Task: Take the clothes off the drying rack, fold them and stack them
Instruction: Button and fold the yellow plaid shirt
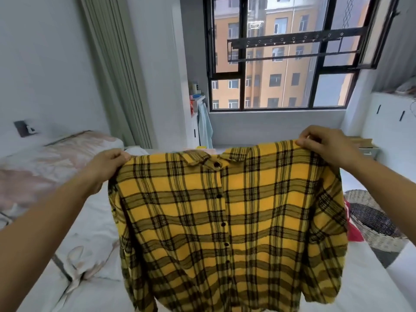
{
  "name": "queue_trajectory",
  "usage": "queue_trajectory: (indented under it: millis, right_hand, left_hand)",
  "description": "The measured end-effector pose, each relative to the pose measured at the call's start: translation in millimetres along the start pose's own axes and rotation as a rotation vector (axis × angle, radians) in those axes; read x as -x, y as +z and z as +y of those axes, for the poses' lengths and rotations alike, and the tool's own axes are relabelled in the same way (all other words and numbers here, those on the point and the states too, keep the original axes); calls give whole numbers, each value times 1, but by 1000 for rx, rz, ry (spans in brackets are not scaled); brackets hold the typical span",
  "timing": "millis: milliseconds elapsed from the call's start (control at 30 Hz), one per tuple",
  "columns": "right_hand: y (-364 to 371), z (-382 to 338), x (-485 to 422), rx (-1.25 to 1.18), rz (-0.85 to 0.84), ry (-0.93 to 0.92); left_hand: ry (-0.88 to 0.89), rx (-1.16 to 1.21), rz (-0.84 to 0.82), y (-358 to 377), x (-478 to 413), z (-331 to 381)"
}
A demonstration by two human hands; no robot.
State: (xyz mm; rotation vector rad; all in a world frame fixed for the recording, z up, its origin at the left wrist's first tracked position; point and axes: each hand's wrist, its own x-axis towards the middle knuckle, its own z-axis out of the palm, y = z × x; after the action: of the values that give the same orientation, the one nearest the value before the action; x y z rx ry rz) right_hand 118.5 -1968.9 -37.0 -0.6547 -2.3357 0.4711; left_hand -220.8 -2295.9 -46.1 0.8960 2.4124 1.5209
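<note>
Daylight comes through a large black-framed window (242, 86) in the far wall, with an orange apartment block (265, 91) outside. One sash at the upper right stands swung open. Below the sill runs a grey low wall (276, 124). A pale green pleated curtain (121, 75) hangs bunched left of the window alcove, beside a white wall (45, 52) bearing a dark socket plate (21, 128). A bed (90, 221) with a white sheet fills the left foreground, a pink patterned quilt (56, 158) at its head. White cabinets (387, 122) with dark handles line the right, with a woven basket (378, 235) nearer the camera.
</note>
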Motion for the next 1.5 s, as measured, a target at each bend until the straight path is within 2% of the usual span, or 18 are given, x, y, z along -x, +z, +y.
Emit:
queue_trajectory:
  millis: [100, 167, 233, 300, 433, 533, 667, 867, 1000, 1167, 1300, 1500]
  right_hand:
    - [-9, -9, -9, -14, 58, -15]
    - [-8, -9, -9, 12, 8, 2]
    - [0, 0, -2, 63, -64, 29]
    - [8, 9, 5, 62, -92, 35]
    - [13, 10, 6, 23, -64, 26]
    - [11, 8, 6, 2, -29, 19]
    - [8, 10, 8, 6, -24, 10]
    - [-1, 12, 2, -33, -28, 15]
    - [5, 11, -7, -51, -45, 27]
    - [10, 6, -30, -116, -37, 37]
    - [33, 14, -62, -126, -67, 59]
    - [114, 65, -139, -98, -121, 171]
  left_hand:
    - [180, -152, 157, 1, -1, 19]
    - [199, -153, 54, 1, 3, 23]
    - [85, -190, -146, 2, 10, 15]
    - [8, -252, -233, 5, 13, 1]
    - [76, -202, -30, 12, 9, 1]
    - [88, -176, 49, 15, 6, 6]
    - [112, -345, 79, 20, 4, 5]
    - [146, -197, -15, 13, 5, 16]
    - [103, -90, -14, 5, -7, 13]
    - [28, 28, -97, -7, -41, 4]
    - [-43, 22, -125, 2, -87, -15]
    - [-172, -67, -155, 45, -184, -55]
